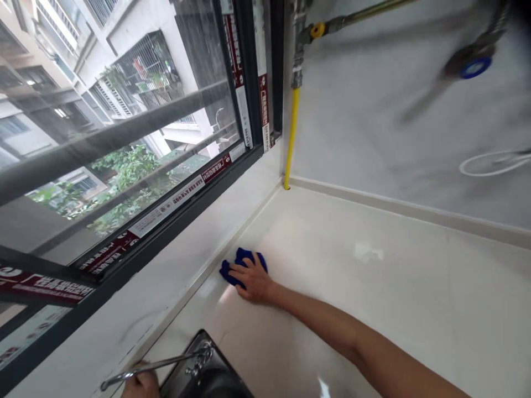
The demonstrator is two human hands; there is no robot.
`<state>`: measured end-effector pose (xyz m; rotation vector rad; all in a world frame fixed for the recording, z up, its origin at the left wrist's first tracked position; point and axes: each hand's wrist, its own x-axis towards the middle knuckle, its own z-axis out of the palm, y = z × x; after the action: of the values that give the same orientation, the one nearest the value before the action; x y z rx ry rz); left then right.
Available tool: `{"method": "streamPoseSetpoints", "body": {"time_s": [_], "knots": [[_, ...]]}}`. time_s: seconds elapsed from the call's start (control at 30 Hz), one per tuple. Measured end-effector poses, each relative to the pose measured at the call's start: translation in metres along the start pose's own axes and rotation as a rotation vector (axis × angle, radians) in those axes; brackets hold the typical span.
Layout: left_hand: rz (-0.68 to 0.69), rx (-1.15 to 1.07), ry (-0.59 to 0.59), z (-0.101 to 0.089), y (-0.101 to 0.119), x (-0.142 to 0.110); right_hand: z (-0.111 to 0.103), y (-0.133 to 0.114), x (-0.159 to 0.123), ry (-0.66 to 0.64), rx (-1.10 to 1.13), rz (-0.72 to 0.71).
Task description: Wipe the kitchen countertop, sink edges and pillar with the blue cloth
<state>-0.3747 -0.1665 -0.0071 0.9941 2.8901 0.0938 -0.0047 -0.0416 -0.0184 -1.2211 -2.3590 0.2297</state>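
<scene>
A blue cloth (pixel 228 272) is lying bunched on the pale, glossy surface (pixel 398 287), close to the raised edge (pixel 215 258) that is running below the window. The right hand (pixel 254 281) is resting on top of the cloth, its fingers spreading apart and pressing down, with blue fabric showing around them. The right forearm is reaching in from the lower right. Nearer the person, a dark sink (pixel 215 381) is sitting in the surface, and a metal faucet (pixel 153 366) is extending leftward from its corner. The left hand (pixel 143 385) is showing partly behind the spout at the bottom edge; whether it is gripping anything cannot be told. Beyond the cloth, a yellow pipe (pixel 292 132) is standing upright in the far corner, and a dark-framed window (pixel 178 221) is stretching along the left.
</scene>
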Motion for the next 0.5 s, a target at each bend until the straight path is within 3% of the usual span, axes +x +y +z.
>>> {"method": "streamPoseSetpoints", "body": {"time_s": [0.07,0.2,0.37,0.5], "knots": [[0.046,-0.050,0.005,-0.005,-0.001,-0.006,-0.016,0.009,-0.037,-0.011,-0.003,0.079],[0.166,-0.251,-0.056,-0.012,-0.007,-0.019,-0.045,0.004,-0.132,-0.044,-0.042,0.088],[0.163,-0.393,-0.127,-0.021,-0.023,-0.042,-0.073,-0.030,-0.255,-0.066,-0.064,0.092],[0.170,-0.502,-0.166,-0.022,-0.030,-0.084,-0.087,-0.061,-0.351,-0.133,-0.040,0.078]]}}
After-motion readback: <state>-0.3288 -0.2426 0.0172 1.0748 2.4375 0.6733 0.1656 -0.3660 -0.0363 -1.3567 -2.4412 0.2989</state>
